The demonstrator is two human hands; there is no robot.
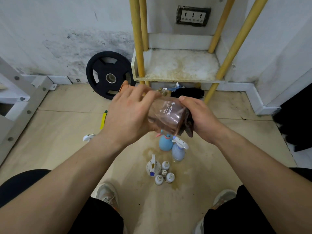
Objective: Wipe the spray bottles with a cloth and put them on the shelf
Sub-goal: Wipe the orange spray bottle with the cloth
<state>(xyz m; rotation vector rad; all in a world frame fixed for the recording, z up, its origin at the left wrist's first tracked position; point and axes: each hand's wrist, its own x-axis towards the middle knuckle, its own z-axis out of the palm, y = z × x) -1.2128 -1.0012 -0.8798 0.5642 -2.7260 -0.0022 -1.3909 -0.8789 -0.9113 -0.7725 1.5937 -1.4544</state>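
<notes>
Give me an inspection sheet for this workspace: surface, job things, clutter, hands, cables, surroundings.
Surface: floor, stained near the standing bottles.
Job's things: tinted bottle held tilted; cloth at its base; shelf grimy; blue bottles, white bottles on floor.
Clutter: weight plate against wall; yellow stick on floor.
Grippers: left hand grips tinted bottle; right hand holds cloth.
Cables: nothing seen.
Surroundings: wall socket above shelf; stained wall.

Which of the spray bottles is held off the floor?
The translucent pinkish bottle, gripped by the left hand while the right hand holds a dark cloth against its base; the others stand on the floor.
</notes>
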